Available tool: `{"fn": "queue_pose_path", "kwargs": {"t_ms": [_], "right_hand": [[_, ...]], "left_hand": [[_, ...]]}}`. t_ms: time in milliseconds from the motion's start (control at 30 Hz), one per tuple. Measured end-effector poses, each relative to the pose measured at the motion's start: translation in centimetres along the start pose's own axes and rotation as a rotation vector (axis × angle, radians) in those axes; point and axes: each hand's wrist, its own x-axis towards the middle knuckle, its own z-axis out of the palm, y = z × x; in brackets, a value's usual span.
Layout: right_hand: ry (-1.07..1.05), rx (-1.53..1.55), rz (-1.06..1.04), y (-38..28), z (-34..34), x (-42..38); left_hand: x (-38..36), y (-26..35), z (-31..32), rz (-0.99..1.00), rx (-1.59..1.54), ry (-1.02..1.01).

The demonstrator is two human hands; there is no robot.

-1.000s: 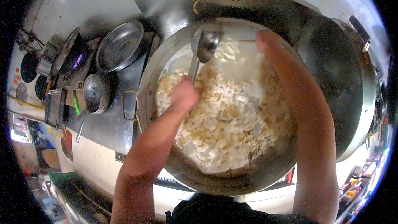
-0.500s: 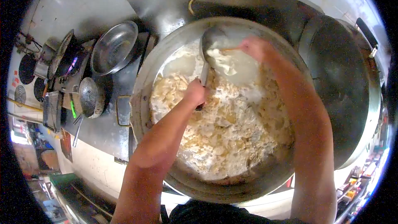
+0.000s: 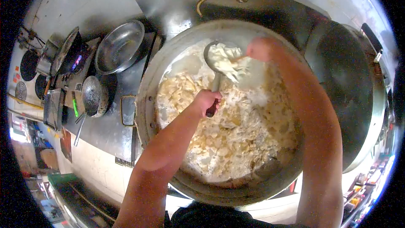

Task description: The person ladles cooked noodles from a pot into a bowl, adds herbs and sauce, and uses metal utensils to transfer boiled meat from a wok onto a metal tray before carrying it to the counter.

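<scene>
Ladle (image 3: pixel 216 82) over the far part of the big pot (image 3: pixel 145 80), bowl away from the body, handle running back toward the person. Likely held so to keep the left hand clear of the bowl while it supports the white pieces (image 3: pixel 226 59). Pieces heaped in the bowl and past its right lip; whether the lowest ones touch the liquid, cannot tell. Pale, frothy food (image 3: pixel 228 133) fills much of the pot below.

Thin tan stick (image 3: pixel 241 58) meets the pieces from the right, opposite the ladle; the two tools seem set to work the heap from both sides.

Left hand (image 3: pixel 207 101): closed, fingers wrapped round the dark end of the ladle's handle, above the froth. Right hand (image 3: pixel 262 50): blurred, but looks closed on the stick, near the pot's far right wall; exact finger placement cannot be told.
</scene>
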Motion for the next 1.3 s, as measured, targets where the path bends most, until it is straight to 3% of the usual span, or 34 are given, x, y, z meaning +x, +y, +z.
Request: {"fn": "queue_pose_path", "kwargs": {"t_ms": [33,167,233,267,333,367,433,467,533,567,633,733,767,833,867,967,1033,1133,1233,1267,1300], "right_hand": [[0.055,0.175,0.134,-2.4,-3.7,-2.8],[0.199,0.121,0.176,-3.0,-3.8,-3.5],[0.271,0.366,-0.040,-1.9,-2.1,-4.0],[0.271,0.363,-0.042,-1.1,-0.3,-2.9],[0.065,-0.021,-0.035,1.0,4.4,0.5],[0.068,-0.023,-0.037,1.8,6.0,0.4],[0.546,0.042,0.208,2.8,8.4,-0.4],[0.547,0.043,0.208,1.4,5.8,-0.9],[0.057,0.167,0.388,-3.0,-3.8,-2.7],[0.058,0.168,0.388,-3.4,-4.7,-3.0],[0.253,0.097,0.311,-3.7,-5.5,-3.1],[0.417,0.132,0.248,1.2,1.8,0.6],[0.419,0.127,0.249,0.6,1.3,0.0],[0.007,0.016,0.374,-2.1,-0.5,-1.7],[0.007,0.022,0.346,-2.2,0.1,-1.7],[0.293,0.158,0.124,-0.1,0.8,-2.6],[0.360,0.182,0.125,1.8,1.3,-2.9],[0.339,0.133,0.225,3.6,3.0,-1.9],[0.145,0.127,0.300,-0.1,-0.8,-2.4],[0.148,0.133,0.295,0.5,0.8,-1.8],[0.519,0.281,0.054,1.7,3.8,-0.9]], "left_hand": [[-0.2,0.0,0.2,0.005,0.062,0.030],[-0.3,-0.3,0.1,-0.027,0.064,0.054],[0.2,-0.8,-0.4,-0.021,0.017,0.053],[-0.1,-0.6,-0.3,-0.019,0.014,0.052],[-1.0,-0.1,-0.1,0.010,0.099,0.100],[-0.7,-0.2,-0.2,0.012,0.097,0.103],[0.5,-0.8,-0.9,-0.004,0.132,0.155],[1.1,-0.9,-1.4,-0.004,0.133,0.156],[1.8,-0.7,-2.7,0.004,0.244,0.030],[1.2,-0.3,-2.3,0.005,0.246,0.031],[-0.5,0.8,-1.2,0.067,0.311,0.187],[0.1,0.3,-1.6,0.019,0.219,0.102],[0.4,0.1,-1.5,0.023,0.219,0.099],[0.7,-0.6,-1.2,0.052,0.100,0.033],[0.8,-0.6,-1.1,0.052,0.097,0.036],[1.0,-0.9,-1.2,0.026,0.105,0.022],[1.1,-0.8,-1.0,-0.027,0.160,0.069],[1.0,-0.6,-0.7,-0.015,0.219,0.089],[0.7,-0.7,-0.5,0.013,0.177,0.125],[0.6,-0.7,-0.7,0.011,0.179,0.132],[0.6,-0.6,-0.9,0.021,0.181,0.085]]}}
